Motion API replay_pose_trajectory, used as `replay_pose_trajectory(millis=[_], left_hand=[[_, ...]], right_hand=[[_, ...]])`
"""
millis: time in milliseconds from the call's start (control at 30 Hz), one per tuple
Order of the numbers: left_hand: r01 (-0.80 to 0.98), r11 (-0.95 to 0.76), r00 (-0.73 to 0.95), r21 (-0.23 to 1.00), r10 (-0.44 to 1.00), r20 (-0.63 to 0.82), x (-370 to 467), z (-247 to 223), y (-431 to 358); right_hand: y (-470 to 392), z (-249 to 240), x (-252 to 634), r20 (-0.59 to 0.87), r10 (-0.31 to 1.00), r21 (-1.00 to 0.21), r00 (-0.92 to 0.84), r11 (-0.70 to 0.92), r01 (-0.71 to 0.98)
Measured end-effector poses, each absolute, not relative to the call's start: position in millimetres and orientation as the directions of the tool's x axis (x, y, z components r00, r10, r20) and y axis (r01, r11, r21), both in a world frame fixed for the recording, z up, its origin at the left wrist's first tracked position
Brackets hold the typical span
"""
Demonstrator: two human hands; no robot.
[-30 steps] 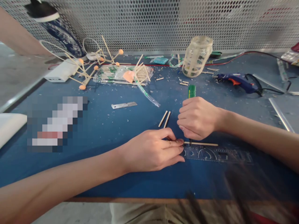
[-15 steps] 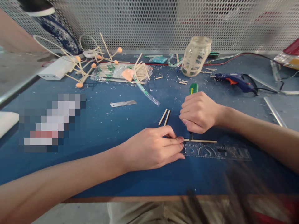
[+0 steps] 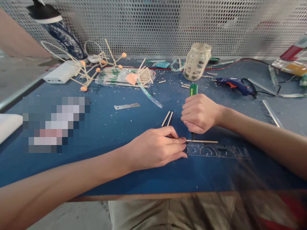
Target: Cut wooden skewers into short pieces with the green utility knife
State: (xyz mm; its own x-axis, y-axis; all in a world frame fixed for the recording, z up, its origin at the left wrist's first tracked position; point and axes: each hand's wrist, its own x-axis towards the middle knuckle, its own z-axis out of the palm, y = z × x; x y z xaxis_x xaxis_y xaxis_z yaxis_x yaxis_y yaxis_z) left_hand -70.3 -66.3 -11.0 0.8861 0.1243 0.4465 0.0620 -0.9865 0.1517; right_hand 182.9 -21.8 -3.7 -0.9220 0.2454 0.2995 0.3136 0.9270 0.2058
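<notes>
Wooden stick (image 3: 203,141), L end under fingertips of L hand (image 3: 159,148), just above clear ruler (image 3: 216,150), R hand (image 3: 200,113) clenched round green cutter (image 3: 193,89), blade tip at stick.

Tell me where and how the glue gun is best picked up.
Probably by the handle of the glue gun, with the hands coming from above on the right. It lies flat, nozzle pointing left, and the handle slants away rightward. Mind the cord at that end.
</notes>
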Motion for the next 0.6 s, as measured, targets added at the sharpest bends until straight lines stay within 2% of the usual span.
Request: replay_pose_trajectory(millis=[167,600], left_hand=[[0.066,-0.996,0.876,0.064,0.089,0.474,-70.0,-13.0,-68.7],[0.069,-0.996,0.87,0.057,0.088,0.485,-68.1,-8.6,-70.1]], right_hand=[[-28.9,-2.9,181.9,0.297,0.251,0.23,-0.921,0.917,0.325],[-32.5,-13.3,179.1,0.382,0.206,0.203,-0.901,0.932,0.3]])
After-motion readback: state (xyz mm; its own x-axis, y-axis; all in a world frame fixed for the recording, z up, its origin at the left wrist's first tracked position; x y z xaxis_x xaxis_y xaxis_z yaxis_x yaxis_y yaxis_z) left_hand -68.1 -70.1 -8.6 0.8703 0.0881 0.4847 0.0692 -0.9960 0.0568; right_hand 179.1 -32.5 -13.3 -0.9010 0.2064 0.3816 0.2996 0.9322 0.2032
